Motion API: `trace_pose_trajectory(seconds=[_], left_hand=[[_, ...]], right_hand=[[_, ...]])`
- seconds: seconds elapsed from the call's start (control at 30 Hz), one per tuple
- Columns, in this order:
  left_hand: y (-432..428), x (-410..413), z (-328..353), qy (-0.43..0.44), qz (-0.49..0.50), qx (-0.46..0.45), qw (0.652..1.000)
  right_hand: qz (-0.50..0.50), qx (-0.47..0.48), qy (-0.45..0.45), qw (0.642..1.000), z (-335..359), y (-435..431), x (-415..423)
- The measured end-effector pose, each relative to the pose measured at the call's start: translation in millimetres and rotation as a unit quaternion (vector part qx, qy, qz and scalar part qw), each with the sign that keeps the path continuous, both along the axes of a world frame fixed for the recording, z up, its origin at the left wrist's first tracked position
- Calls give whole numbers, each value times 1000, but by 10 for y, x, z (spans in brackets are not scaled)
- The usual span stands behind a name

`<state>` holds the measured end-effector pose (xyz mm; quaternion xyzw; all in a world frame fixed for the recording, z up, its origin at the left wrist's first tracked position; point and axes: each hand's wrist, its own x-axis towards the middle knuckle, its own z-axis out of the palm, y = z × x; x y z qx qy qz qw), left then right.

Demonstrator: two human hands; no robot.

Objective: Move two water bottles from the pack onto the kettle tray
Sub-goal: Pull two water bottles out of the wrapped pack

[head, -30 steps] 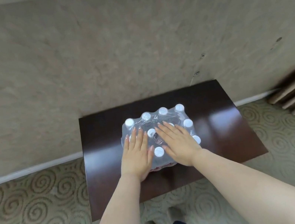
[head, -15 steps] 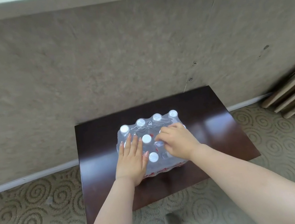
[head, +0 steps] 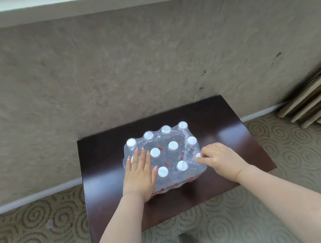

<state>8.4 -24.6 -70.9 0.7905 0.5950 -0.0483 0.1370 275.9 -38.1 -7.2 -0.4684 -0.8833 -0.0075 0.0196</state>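
indoors, dark table [head: 215, 125] on swirl carpet [head: 26, 239]; left hand [head: 139, 173] flat, right fingers [head: 200, 158] pinching pack [head: 163, 154].

Left hand [head: 141, 174] flat (palm down); right hand [head: 220, 159] pinching.

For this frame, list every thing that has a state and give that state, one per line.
Shrink-wrapped pack of clear water bottles with white caps: upright on the table, wrap on, no bottle out.
Dark brown glossy low table: standing against the wall, bearing the pack.
Left hand: open, flat on the pack's left side.
Right hand: fingers curled, pinching at the pack's right edge.
Kettle tray: not in view.
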Motion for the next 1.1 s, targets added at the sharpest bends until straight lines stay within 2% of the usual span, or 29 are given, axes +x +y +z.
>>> trace_pose_trajectory(seconds=[0.13,0.23,0.4,0.53,0.7,0.9,1.03,1.1], left_hand=[[-13,-5,-6,2,0,9,1000],[-26,15,1,-23,9,19,1000],[66,-3,51,-127,20,27,991],[256,63,159,-171,66,22,983],[421,159,251,-144,126,-69,979],[405,230,234,-147,177,-45,972],[417,243,223,-116,161,-54,979],[430,258,214,-100,152,-50,982]], right_hand=[[-12,-3,-57,998,-112,-134,5],[-33,-44,-103,993,-187,-286,26],[-75,-74,-111,988,-302,-410,23],[-68,-70,-90,991,-272,-378,42],[-21,-65,-31,997,-172,-247,89],[31,-46,-44,998,12,3,117],[-3,-13,-20,1000,117,296,-24],[-16,-30,-9,999,164,477,-202]])
